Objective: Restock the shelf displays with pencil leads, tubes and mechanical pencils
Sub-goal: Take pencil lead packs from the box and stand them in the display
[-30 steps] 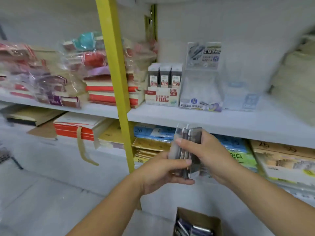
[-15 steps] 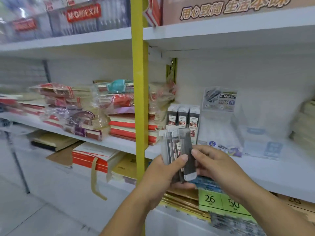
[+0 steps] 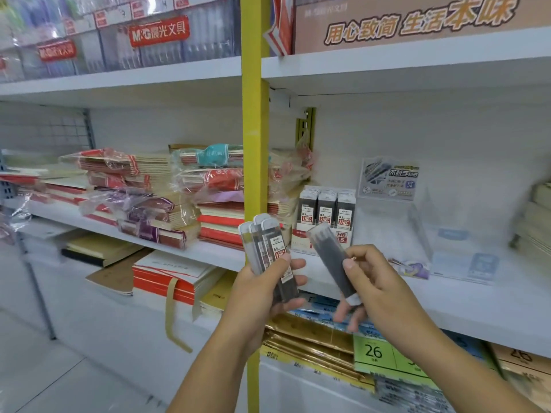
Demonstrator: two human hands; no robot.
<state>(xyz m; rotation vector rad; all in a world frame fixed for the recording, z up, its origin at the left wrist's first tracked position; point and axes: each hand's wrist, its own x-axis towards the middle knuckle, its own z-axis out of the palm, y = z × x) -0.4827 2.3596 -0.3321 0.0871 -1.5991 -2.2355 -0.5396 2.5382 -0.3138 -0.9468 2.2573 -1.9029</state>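
A bunch of lead cases [image 3: 268, 251] stands up in the left hand [image 3: 259, 296]. They are thin, see-through cases with dark leads inside. The front one has a white and red label. The fingers [image 3: 298, 263] and thumb of this hand are curled round the low half of the bunch. The tops stick out above the hand, in front of the yellow post [image 3: 253, 114].

One more lead case [image 3: 332, 257] is in the right hand [image 3: 381, 290]. It is just beside the bunch and does not touch it. Its top leans a bit to the left. The thumb presses on its front, and the other fingers are curled behind and below it (they look blurry).

Behind both hands is a white shelf [image 3: 462, 305]. A small box [image 3: 326, 217] sits on it, with three rows of the same kind of cases standing up inside. The top of the single case is right in front of this box. Just to the right of the box is a clear plastic stand [image 3: 417, 234] with a picture card [image 3: 389, 178] at its back. I cannot tell what is in the stand.

Left of the post, piles of notebooks [image 3: 143, 201] lie on the shelf, some wrapped in plastic. Under the shelf is a green tag [image 3: 374, 351] that says 26. High up on the top shelf is a red sign [image 3: 159, 30].
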